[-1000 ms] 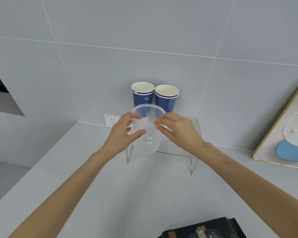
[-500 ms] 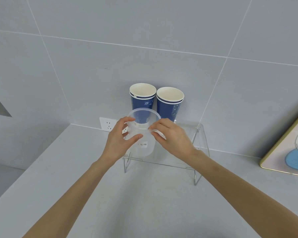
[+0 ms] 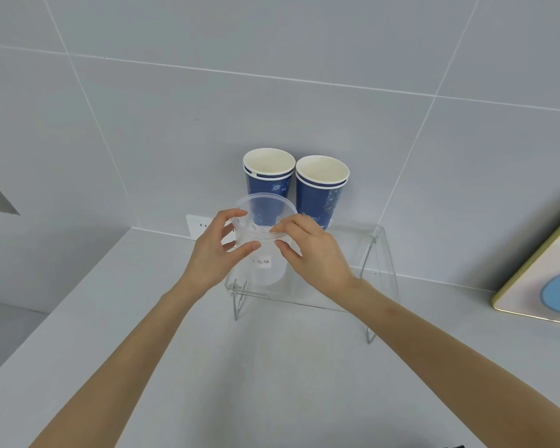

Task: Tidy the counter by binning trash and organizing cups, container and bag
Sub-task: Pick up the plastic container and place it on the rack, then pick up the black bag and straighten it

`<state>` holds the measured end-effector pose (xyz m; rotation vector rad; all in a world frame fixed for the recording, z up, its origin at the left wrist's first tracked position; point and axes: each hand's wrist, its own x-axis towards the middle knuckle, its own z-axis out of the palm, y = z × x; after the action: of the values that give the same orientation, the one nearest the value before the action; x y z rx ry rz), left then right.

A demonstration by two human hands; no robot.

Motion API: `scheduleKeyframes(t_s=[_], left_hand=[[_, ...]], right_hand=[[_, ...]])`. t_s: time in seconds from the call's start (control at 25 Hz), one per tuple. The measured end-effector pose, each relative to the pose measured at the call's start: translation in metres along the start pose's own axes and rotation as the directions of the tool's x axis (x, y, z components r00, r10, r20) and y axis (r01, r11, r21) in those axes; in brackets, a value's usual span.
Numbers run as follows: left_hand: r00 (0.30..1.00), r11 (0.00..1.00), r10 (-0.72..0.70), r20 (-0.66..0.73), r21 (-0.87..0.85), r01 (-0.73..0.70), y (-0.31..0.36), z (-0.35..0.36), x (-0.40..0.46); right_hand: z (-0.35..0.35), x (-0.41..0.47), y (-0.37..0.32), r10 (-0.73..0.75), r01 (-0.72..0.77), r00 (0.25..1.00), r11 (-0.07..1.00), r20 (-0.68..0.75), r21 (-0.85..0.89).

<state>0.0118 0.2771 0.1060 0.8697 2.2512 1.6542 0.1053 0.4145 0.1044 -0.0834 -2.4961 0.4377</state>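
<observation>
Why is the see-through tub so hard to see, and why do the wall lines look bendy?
In the head view, the clear container lets the blue cups and grey wall show through, so only its rim and small label stand out; the light is soft and even, with faint shadows under the clear shelf; the wide-angle lens bows the tile lines near the edges; nothing looks blurred.

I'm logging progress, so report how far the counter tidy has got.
Done: two stacks of blue paper cups stand at the back of the clear shelf. In hand: the left hand and right hand hold the clear container at its rim, low over the shelf's front left. Left: letting go; bag and trash aren't clearly in view.
</observation>
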Motion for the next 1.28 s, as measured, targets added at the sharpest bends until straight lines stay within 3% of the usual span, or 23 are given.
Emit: scheduleKeyframes(t_s=[0.24,0.48,0.72,1.0,1.28], left_hand=[[0.999,0.989,0.03,-0.045,0.145,-0.023,0.003,-0.003,-0.009],[0.993,0.908,0.117,-0.028,0.408,-0.095,0.019,-0.005,-0.051],[0.985,0.885,0.161,0.056,0.433,-0.17,0.026,0.015,-0.105],[0.971,0.889,0.028,0.236,0.438,-0.132,0.015,0.064,-0.173],[0.873,0.882,-0.157,0.462,0.464,-0.087,0.004,0.125,-0.218]], right_hand=[[-0.01,-0.009,-0.001,0.0,0.014,0.992,0.993,0.128,-0.114],[-0.043,-0.046,-0.007,0.133,-0.095,0.962,0.982,0.238,-0.166],[-0.071,-0.117,-0.009,0.237,-0.188,0.924,0.965,0.301,-0.184],[-0.084,-0.204,0.005,0.365,-0.309,0.846,0.929,0.387,-0.201],[-0.098,-0.273,0.03,0.474,-0.416,0.756,0.88,0.451,-0.228]])
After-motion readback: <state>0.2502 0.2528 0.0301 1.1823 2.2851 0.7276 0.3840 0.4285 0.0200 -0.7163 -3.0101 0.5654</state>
